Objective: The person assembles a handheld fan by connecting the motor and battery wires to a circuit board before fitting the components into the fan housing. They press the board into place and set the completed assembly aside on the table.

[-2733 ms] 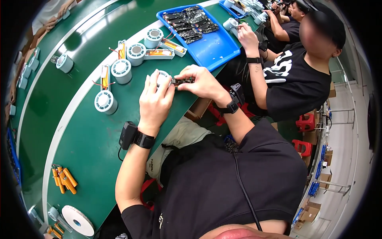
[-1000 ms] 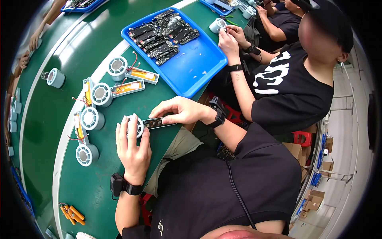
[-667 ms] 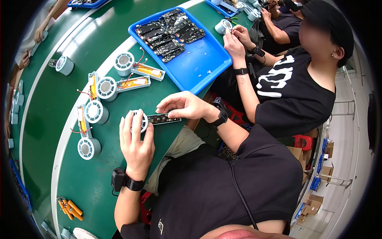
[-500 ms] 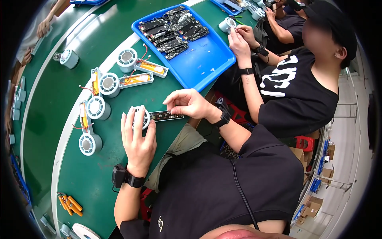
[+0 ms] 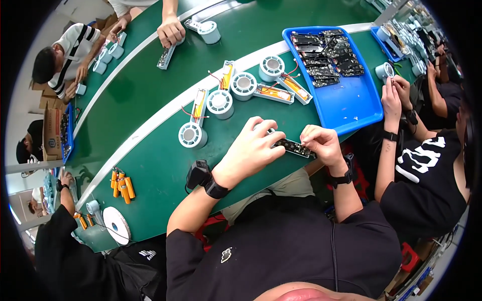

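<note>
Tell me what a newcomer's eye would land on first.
Probably the bright blue tray, right of centre, dark circuit boards crowding its far part. Next, perhaps, the left hand on a pale blue device near the middle, the right hand at its right end. Then orange cylinders at left.

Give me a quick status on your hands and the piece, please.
Left hand gripping round head, mostly hiding it; right hand at outer end of circuit board; blue tray close by right hand, not between hands and work.
</note>
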Motion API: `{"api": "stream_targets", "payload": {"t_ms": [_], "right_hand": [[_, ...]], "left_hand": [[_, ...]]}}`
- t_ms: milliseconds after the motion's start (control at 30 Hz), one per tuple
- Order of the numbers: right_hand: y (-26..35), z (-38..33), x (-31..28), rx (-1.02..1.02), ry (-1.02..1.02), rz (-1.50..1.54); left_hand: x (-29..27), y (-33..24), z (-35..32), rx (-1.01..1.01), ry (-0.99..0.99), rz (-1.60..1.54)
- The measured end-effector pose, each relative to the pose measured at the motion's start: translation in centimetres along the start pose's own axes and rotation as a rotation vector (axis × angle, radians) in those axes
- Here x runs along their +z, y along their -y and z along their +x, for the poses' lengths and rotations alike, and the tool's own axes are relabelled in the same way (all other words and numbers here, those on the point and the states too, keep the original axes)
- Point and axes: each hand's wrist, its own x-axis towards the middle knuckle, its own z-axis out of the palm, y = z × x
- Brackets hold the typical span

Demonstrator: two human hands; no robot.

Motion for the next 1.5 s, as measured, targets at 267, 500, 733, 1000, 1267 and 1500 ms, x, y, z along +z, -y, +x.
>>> {"api": "stream_targets", "payload": {"t_ms": [267,500,733,1000,1267,1500], "right_hand": [[-0.4,0.1,-0.1,-0.009,0.013,0.07],[-0.2,-0.3,-0.2,0.03,0.029,0.13],[-1.0,0.0,-0.5,0.057,0.045,0.209],[4.6,-0.2,2.2,0.061,0.325,0.263],[12.1,-0.1,4.7,-0.09,0.481,0.257],[12.1,2.0,4.4,-0.161,0.14,0.359]], "left_hand": [[-6.8,-0.8,-1.3,-0.132,-0.119,0.185],[-12.6,10.0,-7.4,-0.462,-0.352,0.295],[-10.6,22.2,-17.8,-0.896,-0.374,0.583],[-7.5,24.4,-19.4,-0.84,-0.43,0.747],[-6.9,24.6,-18.8,-0.801,-0.44,0.701],[-6.5,23.9,-16.6,-0.836,-0.417,0.643]]}}
